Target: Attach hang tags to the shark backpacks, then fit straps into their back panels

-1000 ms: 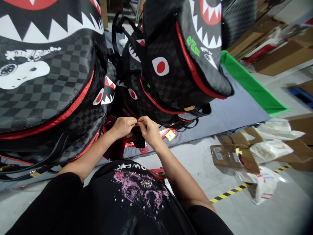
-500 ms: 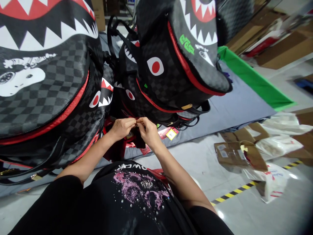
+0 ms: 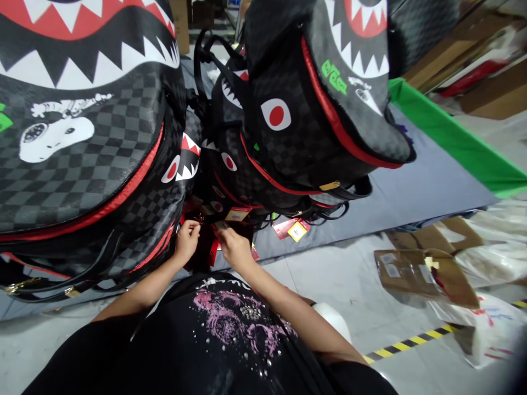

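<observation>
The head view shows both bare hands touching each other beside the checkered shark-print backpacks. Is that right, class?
Touching is wrong: the head view shows the left hand and right hand apart. Both are bare and beside the checkered shark-print backpacks.

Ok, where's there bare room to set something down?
One free patch is the grey cloth between the bags on the right and the green edging. Bare floor also shows between the right forearm and the brown cardboard. It's crowded around the left hand and right hand, among those bags, the large bag on the left and yellow-bordered tags.
</observation>
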A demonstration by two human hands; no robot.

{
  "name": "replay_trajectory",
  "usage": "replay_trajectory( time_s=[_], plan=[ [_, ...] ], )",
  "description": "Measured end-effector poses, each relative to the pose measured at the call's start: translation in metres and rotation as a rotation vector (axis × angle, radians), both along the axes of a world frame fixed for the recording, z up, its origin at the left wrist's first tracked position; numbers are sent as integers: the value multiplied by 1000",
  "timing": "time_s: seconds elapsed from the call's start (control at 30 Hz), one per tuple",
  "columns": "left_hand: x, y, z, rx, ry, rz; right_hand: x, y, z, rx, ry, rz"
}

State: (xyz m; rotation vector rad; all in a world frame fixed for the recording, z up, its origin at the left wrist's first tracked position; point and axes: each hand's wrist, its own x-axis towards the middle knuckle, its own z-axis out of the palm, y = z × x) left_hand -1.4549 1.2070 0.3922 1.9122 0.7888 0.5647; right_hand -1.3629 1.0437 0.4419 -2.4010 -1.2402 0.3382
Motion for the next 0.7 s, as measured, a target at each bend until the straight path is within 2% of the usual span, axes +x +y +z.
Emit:
replay_trajectory(
  time_s=[0.07,0.13,0.27,0.4,0.53,0.7],
  plan=[
    [-8,3,-22,-8,60,68,-5,16,-26,-123,72,17],
    [-7,7,-36,-9,103,101,-5,35,-49,-183,98,5],
    [9,14,-43,-9,150,72,2,70,-77,-280,136,-30],
    [25,18,-46,-21,200,41,3,79,-85,-318,179,-23],
    [35,20,-52,-54,244,12,4,70,-85,-297,192,-16],
    [40,20,-57,-79,259,46,14,63,-82,-270,233,-28]
  ],
)
